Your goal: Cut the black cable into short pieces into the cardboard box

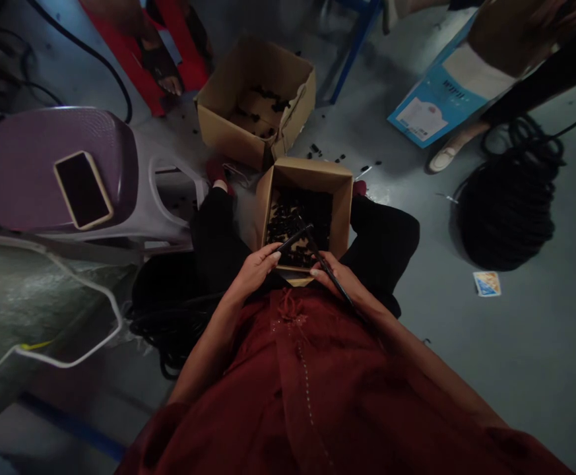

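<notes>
The grey floor (530, 369) spread around the seated person, who wore a dark red top (297, 389) and black trousers (384, 241). To the left stood a plastic stool (169, 198) with a purple seat, and a phone (83, 190) lay on it. To the right lay a coil of black cable (508, 211), with a small card (487, 284) near it. At the top, a red stool (134, 59) stood near a bare foot (169, 82), while a co-worker's white shoe (443, 158) rested just beside a blue packet (446, 99). An open cardboard box (255, 99) on the floor held black pieces, and more loose pieces (327, 155) lay scattered near it. A second box (307, 177) sat between the person's knees, filled with the same pieces (297, 221). Above it, the left hand (258, 270) held a short black rod (292, 239), its fingers (268, 254) together around it. The right hand (334, 280) held a longer black rod (330, 270), its fingers (320, 274) clamped on it. The rods' upper ends met over the box.
</notes>
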Action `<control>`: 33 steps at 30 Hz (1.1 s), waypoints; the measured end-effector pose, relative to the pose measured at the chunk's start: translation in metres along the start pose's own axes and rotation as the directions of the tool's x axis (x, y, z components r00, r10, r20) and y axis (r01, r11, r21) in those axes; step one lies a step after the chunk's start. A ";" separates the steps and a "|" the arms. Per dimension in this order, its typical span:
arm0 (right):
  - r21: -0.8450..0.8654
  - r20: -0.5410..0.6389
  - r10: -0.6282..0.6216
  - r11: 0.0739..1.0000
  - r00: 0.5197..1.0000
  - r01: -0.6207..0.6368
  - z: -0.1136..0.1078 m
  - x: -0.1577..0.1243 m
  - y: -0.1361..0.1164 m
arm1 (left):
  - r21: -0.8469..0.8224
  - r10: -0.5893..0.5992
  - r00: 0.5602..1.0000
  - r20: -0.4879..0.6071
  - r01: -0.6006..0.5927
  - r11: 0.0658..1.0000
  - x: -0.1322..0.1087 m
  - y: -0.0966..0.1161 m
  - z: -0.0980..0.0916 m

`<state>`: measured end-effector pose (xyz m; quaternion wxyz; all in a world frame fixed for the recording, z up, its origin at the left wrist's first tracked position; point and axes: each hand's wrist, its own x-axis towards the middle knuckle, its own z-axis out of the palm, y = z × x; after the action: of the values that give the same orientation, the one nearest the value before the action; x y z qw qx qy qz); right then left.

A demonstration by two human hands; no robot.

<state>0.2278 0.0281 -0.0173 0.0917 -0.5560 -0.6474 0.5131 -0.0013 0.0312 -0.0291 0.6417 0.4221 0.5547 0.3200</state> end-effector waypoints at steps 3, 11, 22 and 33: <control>-0.018 0.007 0.008 1.000 1.000 -0.007 0.000 -0.002 0.001 | 0.062 -0.015 1.000 0.020 0.014 0.998 0.000 -0.001 -0.003; 0.066 0.065 0.039 0.997 0.997 -0.043 0.006 -0.004 0.011 | 0.095 0.011 1.000 -0.001 -0.010 0.995 0.000 -0.002 -0.004; 0.109 0.061 0.024 0.994 0.998 -0.031 0.007 0.001 0.011 | 0.100 0.029 1.000 -0.001 -0.029 0.995 0.001 -0.012 0.004; -0.098 -0.020 0.081 0.992 0.996 -0.083 0.011 0.003 0.009 | 0.264 0.027 0.991 0.134 -0.062 0.962 0.002 0.010 0.003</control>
<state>0.2249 0.0228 -0.0303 0.0480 -0.5901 -0.6479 0.4793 0.0029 0.0364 -0.0213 0.6060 0.5372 0.5404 0.2283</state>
